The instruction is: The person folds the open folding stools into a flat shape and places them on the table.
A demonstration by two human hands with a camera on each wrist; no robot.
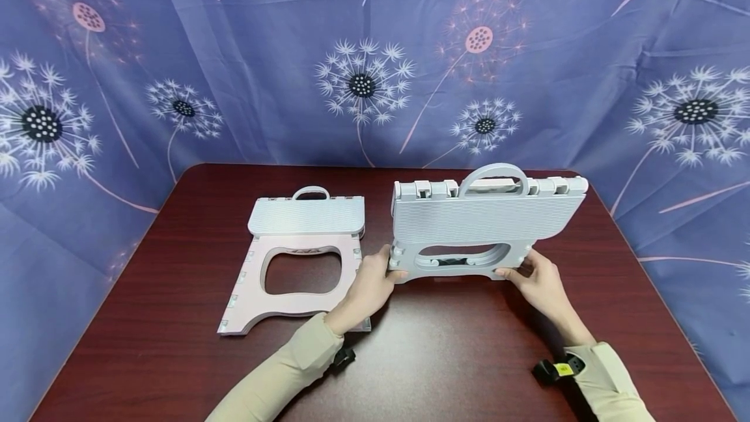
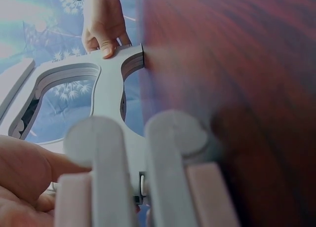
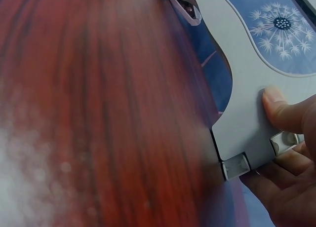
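Note:
Both hands hold a grey folding step stool [image 1: 457,219], folded, with its arched handle upward, over the right half of the table. My left hand [image 1: 375,275] grips its lower left corner, the thumb across the front. At the lower right corner my right hand [image 1: 538,282] grips the leg panel. The right wrist view shows the right thumb [image 3: 281,108] flat on the panel and the other fingers behind it. A second folding stool [image 1: 305,215], with a pale pink leg panel, lies folded on the table to the left, partly hidden behind the left forearm.
The dark red-brown wooden table [image 1: 445,357] spreads under both stools. Behind and along its sides hangs a blue curtain [image 1: 281,83] with dandelion prints. A black wrist device [image 1: 556,370] is on the right wrist.

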